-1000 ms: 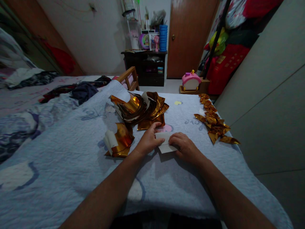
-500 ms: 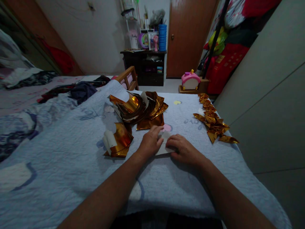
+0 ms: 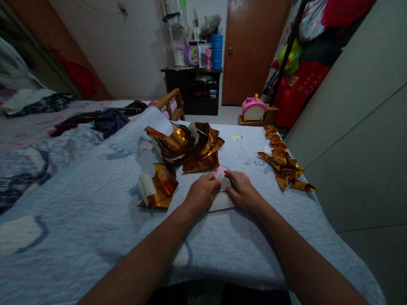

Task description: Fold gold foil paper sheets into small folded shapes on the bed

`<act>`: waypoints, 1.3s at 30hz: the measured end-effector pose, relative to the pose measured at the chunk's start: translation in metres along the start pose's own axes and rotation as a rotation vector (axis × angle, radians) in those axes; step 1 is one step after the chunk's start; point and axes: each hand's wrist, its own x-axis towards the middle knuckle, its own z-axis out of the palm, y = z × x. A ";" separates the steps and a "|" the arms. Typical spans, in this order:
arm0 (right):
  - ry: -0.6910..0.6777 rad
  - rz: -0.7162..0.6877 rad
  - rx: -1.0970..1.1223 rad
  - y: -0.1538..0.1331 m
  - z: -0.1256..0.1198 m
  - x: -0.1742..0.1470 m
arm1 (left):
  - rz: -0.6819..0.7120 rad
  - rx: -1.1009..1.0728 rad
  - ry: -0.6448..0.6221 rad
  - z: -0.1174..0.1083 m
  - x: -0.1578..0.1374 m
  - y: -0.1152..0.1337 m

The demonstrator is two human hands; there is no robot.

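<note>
So it won't slip, perhaps, we pinch the folded white paper point(image 3: 221, 203) in the grip of our left hand point(image 3: 203, 192) and right hand point(image 3: 244, 192), near gold foil sheets point(image 3: 186, 148).

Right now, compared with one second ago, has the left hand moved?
Yes, the left hand has moved nearer to the camera, away from the larger gold stack.

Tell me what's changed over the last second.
The right hand has moved its fingertips forward to the far end of the creased off-white paper sheet; the left hand has drawn its fingertips back toward the person. The sheet's near edge lies slightly nearer, its visible far part narrower. The gold foil stacks and folded gold pieces stayed put.
</note>
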 end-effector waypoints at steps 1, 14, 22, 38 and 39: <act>0.006 -0.002 -0.011 0.000 0.000 0.000 | 0.007 0.008 -0.022 0.000 0.000 0.001; 0.083 0.157 0.125 -0.005 -0.002 0.002 | 0.042 0.018 -0.086 -0.007 -0.001 0.009; 0.102 0.167 0.138 -0.004 0.001 0.005 | 0.069 0.018 -0.092 -0.008 -0.001 0.011; -0.024 0.213 0.155 -0.014 -0.012 0.001 | 0.133 -0.009 -0.043 -0.002 -0.002 0.008; -0.037 0.215 0.175 -0.014 -0.014 0.000 | 0.137 -0.003 -0.042 -0.001 -0.002 0.007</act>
